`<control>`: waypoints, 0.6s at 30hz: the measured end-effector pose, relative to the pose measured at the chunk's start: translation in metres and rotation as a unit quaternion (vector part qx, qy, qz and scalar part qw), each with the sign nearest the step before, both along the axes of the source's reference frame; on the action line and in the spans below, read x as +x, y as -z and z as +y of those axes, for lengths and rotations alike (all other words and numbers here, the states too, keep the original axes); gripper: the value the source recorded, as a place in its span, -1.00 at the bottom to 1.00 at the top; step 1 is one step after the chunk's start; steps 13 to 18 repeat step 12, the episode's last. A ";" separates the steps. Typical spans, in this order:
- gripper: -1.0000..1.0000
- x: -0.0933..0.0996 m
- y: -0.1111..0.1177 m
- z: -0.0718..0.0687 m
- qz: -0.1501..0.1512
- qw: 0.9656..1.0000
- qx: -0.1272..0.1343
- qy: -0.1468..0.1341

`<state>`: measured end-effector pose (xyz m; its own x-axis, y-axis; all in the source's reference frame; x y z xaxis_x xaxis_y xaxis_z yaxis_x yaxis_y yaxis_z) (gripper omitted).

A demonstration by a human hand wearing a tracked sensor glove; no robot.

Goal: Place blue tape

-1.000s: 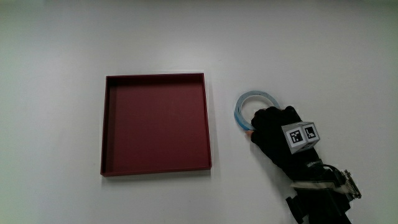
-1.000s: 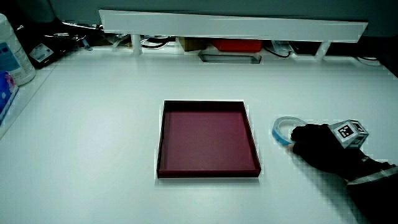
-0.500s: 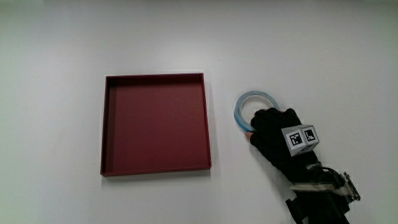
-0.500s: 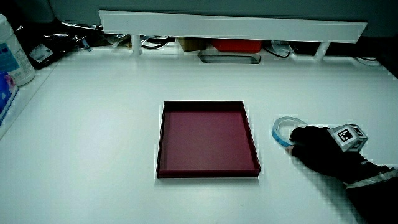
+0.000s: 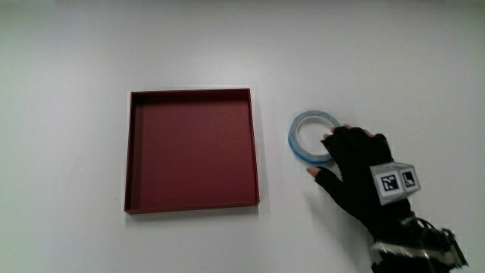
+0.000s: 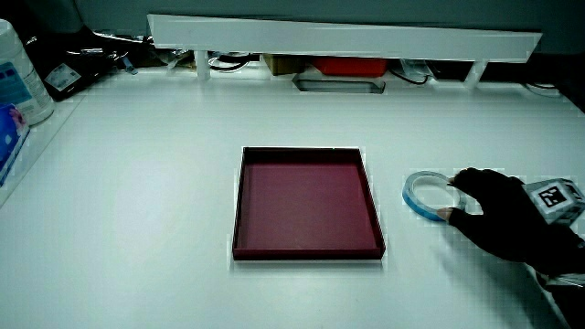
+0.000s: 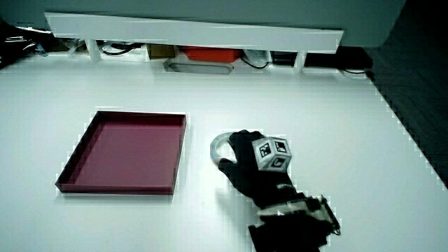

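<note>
The blue tape point(image 5: 294, 141) is a pale blue ring lying flat on the white table beside the dark red tray point(image 5: 189, 92). The gloved hand point(image 5: 355, 162) rests on the table beside the ring, on the side away from the tray. Its fingers are loosely spread, with the fingertips at the ring's rim and the thumb nearer the person than the ring. Nothing is held. Both side views show the tape point(image 6: 412, 196) point(image 7: 216, 145), the hand point(image 6: 498, 216) point(image 7: 246, 165) and the shallow tray point(image 6: 302, 152) point(image 7: 140, 114), which has nothing in it.
A low white partition point(image 6: 343, 37) stands at the table's edge farthest from the person, with a red box point(image 6: 347, 66) and cables under it. A white bottle point(image 6: 16, 82) stands at the table's side edge, far from the tape.
The hand has let go of the ring and slid away from the tray, uncovering most of it. Its fingers have spread. The tape stays on the table.
</note>
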<state>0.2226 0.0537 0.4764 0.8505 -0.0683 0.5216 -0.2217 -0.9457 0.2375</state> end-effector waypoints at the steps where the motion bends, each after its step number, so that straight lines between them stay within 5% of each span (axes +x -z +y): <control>1: -0.85 0.006 0.000 0.004 0.006 1.000 0.001 -0.011; 3: -0.92 0.013 0.004 0.012 0.016 0.999 -0.007 -0.029; 6: -1.00 0.027 -0.008 0.020 0.040 0.996 -0.065 -0.048; 12: -1.00 0.055 -0.052 0.036 0.071 0.983 -0.149 -0.076; 18: -1.00 0.055 -0.052 0.036 0.071 0.983 -0.149 -0.076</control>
